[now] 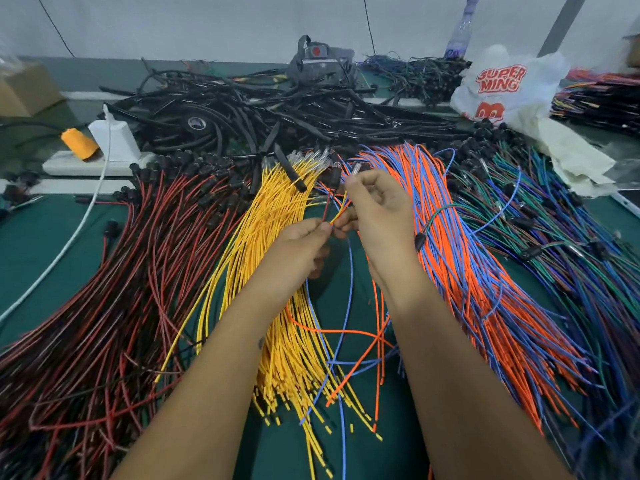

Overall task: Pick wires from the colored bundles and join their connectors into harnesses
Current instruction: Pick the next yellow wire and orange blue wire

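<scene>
Two hands meet above the green bench (41,244) — left hand (304,244) pinching thin yellow and red wires (334,209), right hand (377,206) gripping their connector ends; joining likely follows.

Bright, even, diffuse light, prob. from overhead; no hard shadows, only soft dark patches under forearms at centre of frame. Mild glare on glossy black tubing (277,109) at upper centre and on plastic bag (502,88) at upper right. Strong wide-angle bowing at edges, esp. lower corners. Slight softness toward lower right and far left; fingertips at centre a bit blurred.
</scene>
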### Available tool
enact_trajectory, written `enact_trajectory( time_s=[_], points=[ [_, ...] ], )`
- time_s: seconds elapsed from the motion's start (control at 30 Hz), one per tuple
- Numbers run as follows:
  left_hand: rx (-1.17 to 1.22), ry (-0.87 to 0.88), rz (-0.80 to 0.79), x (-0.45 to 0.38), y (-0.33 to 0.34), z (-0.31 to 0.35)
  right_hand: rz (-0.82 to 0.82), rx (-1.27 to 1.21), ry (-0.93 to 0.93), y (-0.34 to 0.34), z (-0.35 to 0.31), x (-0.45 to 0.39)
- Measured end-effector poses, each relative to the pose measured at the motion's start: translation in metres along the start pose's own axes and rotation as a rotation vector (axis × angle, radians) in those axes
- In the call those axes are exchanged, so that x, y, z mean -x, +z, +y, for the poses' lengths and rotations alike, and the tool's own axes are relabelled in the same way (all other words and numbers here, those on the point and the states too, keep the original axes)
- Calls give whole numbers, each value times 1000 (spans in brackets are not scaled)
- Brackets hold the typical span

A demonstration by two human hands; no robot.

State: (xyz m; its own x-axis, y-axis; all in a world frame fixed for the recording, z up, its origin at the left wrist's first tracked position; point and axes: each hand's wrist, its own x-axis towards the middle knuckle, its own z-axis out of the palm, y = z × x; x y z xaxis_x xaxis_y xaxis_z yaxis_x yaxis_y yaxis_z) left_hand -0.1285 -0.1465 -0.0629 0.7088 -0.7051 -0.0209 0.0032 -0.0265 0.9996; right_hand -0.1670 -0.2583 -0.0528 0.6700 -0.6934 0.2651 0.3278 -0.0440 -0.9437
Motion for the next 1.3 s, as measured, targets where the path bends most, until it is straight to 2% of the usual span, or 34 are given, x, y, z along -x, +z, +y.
enact_trajectory(
  time_s=[0.13,0.23,0.33,0.43,0.53,0.63,0.73,0.8,0.87,0.97,1.03,1.1,1.17,1.27,1.3],
  points=[
    [-5,56,-28,0,0,-2,13,-35,-60,3,1,4],
    [68,65,5,-2,-3,-4,13,-81,47,9,5,6],
    [390,12,93,-13,-7,2,-151,-10,201,19,7,13],
    [664,31,198,-31,-11,21,-339,-20,299,33,8,25],
    [825,18,182,-45,-21,41,-432,-123,483,43,1,32],
    [671,11,179,-50,-42,46,-568,-82,587,37,-6,35],
    [315,77,305,-51,-70,46,-750,-58,622,20,-11,36],
    [-3,131,428,-50,-94,47,-846,-13,649,7,-15,38],
    [-446,211,521,-47,-117,46,-921,80,652,1,-20,40],
    [-1111,317,581,-43,-133,53,-1060,391,608,9,-25,43],
    [-1355,458,560,-45,-124,74,-1128,633,596,20,-26,48],
    [-1427,577,582,-47,-108,100,-1122,700,596,27,-28,51],
    [-1322,654,607,-49,-87,117,-1062,736,545,27,-33,51],
    [-937,686,508,-50,-32,117,-865,1156,198,13,-43,36],
    [-766,663,450,-51,-11,113,-764,1199,129,3,-50,31]
  ],
)
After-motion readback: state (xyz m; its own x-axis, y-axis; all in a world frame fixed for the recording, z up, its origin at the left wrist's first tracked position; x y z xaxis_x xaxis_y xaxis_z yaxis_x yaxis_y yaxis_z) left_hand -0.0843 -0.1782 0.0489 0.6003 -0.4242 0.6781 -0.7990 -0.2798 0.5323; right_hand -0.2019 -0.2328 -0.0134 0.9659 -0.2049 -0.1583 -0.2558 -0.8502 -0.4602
